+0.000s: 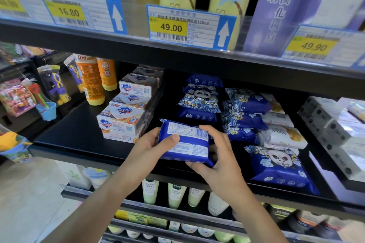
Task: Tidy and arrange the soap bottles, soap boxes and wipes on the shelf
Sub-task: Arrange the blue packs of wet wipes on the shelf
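Observation:
Both hands hold one blue pack of wipes label-side up over the front of the black shelf. My left hand grips its left end with the thumb on top. My right hand curls round its right end. Behind it lies a stack of blue panda wipes, with more blue packs to the right and one panda pack at the front. White Safeguard soap boxes are stacked to the left, and two orange soap bottles stand behind them.
White wipe packs lie behind the front panda pack. White and grey boxes fill the right of the shelf. Toys hang at the left. The upper shelf edge carries price tags. Pale bottles stand on the shelf below.

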The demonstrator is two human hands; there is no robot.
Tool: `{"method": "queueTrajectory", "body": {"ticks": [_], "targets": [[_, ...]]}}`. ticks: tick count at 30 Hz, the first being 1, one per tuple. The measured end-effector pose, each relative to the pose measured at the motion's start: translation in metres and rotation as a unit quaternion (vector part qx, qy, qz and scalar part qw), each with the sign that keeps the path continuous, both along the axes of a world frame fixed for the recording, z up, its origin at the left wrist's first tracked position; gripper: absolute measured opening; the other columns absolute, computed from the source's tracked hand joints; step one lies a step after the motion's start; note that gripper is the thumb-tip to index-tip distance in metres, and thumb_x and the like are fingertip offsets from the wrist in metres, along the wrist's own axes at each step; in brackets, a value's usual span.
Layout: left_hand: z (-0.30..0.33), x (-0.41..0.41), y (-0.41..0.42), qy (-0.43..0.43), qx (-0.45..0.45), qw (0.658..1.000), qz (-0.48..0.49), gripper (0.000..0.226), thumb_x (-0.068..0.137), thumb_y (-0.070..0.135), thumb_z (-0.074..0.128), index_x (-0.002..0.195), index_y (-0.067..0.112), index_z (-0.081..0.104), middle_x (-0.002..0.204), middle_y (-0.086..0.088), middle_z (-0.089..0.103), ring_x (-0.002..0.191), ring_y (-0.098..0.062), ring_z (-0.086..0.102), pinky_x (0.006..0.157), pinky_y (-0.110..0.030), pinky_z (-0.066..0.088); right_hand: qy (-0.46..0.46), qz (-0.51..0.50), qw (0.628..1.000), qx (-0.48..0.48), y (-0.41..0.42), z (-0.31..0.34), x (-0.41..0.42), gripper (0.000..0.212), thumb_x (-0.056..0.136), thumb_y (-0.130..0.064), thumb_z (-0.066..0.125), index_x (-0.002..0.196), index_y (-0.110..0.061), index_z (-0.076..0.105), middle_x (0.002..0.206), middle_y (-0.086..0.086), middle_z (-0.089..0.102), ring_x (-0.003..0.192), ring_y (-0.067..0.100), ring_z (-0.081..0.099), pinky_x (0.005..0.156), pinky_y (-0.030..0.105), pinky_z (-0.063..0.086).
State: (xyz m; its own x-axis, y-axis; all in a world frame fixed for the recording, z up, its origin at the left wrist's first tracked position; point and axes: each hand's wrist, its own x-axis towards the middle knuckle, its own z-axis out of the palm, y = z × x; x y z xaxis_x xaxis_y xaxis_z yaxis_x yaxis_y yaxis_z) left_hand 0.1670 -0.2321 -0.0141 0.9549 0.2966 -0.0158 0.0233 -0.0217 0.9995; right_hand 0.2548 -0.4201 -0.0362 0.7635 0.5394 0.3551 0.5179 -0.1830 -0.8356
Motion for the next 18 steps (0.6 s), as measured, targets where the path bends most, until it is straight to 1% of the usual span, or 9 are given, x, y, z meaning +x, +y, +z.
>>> {"method": "queueTrajectory", "body": {"ticks": [4, 6, 9, 10, 12, 13, 14, 15, 18], "targets": [[-0.008, 0.002, 0.000, -0.001, -0.038, 0.999, 0.014, 0.020, 0.095, 0.046, 0.060, 0.111, 0.037, 0.067, 0.101, 0.020, 0.078, 0.095, 0.004, 0.073, 0.079, -0.011, 0.049, 0.049, -0.005, 0.998, 0.025, -0.002, 0.004, 0.001, 0.077, 0.079, -0.015, 0.090, 0.131, -0.056, 0.050, 0.132, -0.011, 0.053, 0.103, 0.013, 0.064, 0.092, 0.027, 0.055], [-0.010, 0.003, 0.005, -0.007, -0.046, 0.999, 0.024, 0.034, 0.089, 0.059, 0.063, 0.118, 0.041, 0.066, 0.109, 0.018, 0.077, 0.102, 0.002, 0.072, 0.081, -0.012, 0.050, 0.072, -0.013, 0.997, 0.035, -0.004, 0.004, 0.002, 0.076, 0.079, -0.014, 0.090, 0.130, -0.055, 0.051, 0.132, -0.005, 0.056, 0.102, 0.012, 0.064, 0.093, 0.029, 0.056], [-0.006, 0.010, 0.012, -0.034, -0.047, 0.998, 0.028, 0.070, 0.071, 0.074, 0.073, 0.132, 0.043, 0.060, 0.128, 0.002, 0.073, 0.114, -0.007, 0.072, 0.094, -0.030, 0.054, 0.093, -0.022, 0.994, 0.044, -0.004, 0.004, 0.004, 0.073, 0.080, -0.016, 0.090, 0.131, -0.051, 0.052, 0.133, -0.003, 0.058, 0.102, 0.013, 0.065, 0.094, 0.033, 0.057], [-0.003, 0.013, 0.015, -0.050, -0.054, 0.997, 0.014, 0.082, 0.060, 0.070, 0.079, 0.133, 0.042, 0.057, 0.127, -0.001, 0.073, 0.109, -0.008, 0.073, 0.091, -0.030, 0.057, 0.100, -0.023, 0.994, 0.048, -0.004, 0.004, 0.004, 0.072, 0.080, -0.017, 0.090, 0.131, -0.051, 0.053, 0.134, -0.004, 0.059, 0.103, 0.014, 0.065, 0.094, 0.033, 0.057], [-0.005, 0.015, 0.024, -0.098, -0.071, 0.992, -0.028, 0.104, 0.036, 0.049, 0.094, 0.129, 0.033, 0.051, 0.119, 0.002, 0.073, 0.104, -0.011, 0.076, 0.074, -0.024, 0.061, 0.109, -0.023, 0.992, 0.054, -0.005, 0.004, 0.004, 0.071, 0.080, -0.019, 0.091, 0.132, -0.050, 0.054, 0.134, -0.005, 0.060, 0.106, 0.015, 0.066, 0.094, 0.033, 0.057], [-0.004, 0.015, 0.025, -0.108, -0.066, 0.992, -0.030, 0.102, 0.037, 0.034, 0.095, 0.129, 0.033, 0.051, 0.122, 0.004, 0.070, 0.114, -0.018, 0.073, 0.070, -0.022, 0.061, 0.113, -0.022, 0.992, 0.055, -0.005, 0.004, 0.005, 0.071, 0.080, -0.020, 0.091, 0.132, -0.050, 0.054, 0.134, -0.004, 0.061, 0.107, 0.016, 0.066, 0.094, 0.033, 0.057], [-0.004, 0.015, 0.024, -0.098, -0.055, 0.994, -0.015, 0.096, 0.046, 0.020, 0.087, 0.133, 0.037, 0.051, 0.129, 0.006, 0.066, 0.129, -0.024, 0.065, 0.072, -0.022, 0.061, 0.115, -0.020, 0.992, 0.054, -0.005, 0.004, 0.004, 0.071, 0.079, -0.020, 0.091, 0.133, -0.050, 0.054, 0.133, -0.003, 0.062, 0.108, 0.016, 0.065, 0.095, 0.034, 0.057], [-0.004, 0.012, 0.021, -0.084, -0.051, 0.995, -0.004, 0.092, 0.055, 0.011, 0.074, 0.139, 0.043, 0.051, 0.136, 0.009, 0.063, 0.138, -0.022, 0.057, 0.078, -0.023, 0.060, 0.115, -0.019, 0.992, 0.051, -0.005, 0.004, 0.004, 0.072, 0.079, -0.020, 0.091, 0.133, -0.051, 0.055, 0.132, -0.002, 0.062, 0.108, 0.017, 0.065, 0.095, 0.034, 0.057], [-0.011, -0.003, 0.015, -0.086, -0.021, 0.996, -0.025, 0.086, 0.073, 0.002, 0.055, 0.149, 0.043, 0.050, 0.141, 0.022, 0.063, 0.134, -0.006, 0.057, 0.096, -0.027, 0.057, 0.108, -0.015, 0.993, 0.050, -0.004, 0.004, 0.002, 0.072, 0.079, -0.017, 0.091, 0.131, -0.054, 0.058, 0.130, -0.006, 0.060, 0.112, 0.017, 0.065, 0.100, 0.037, 0.056]]}}
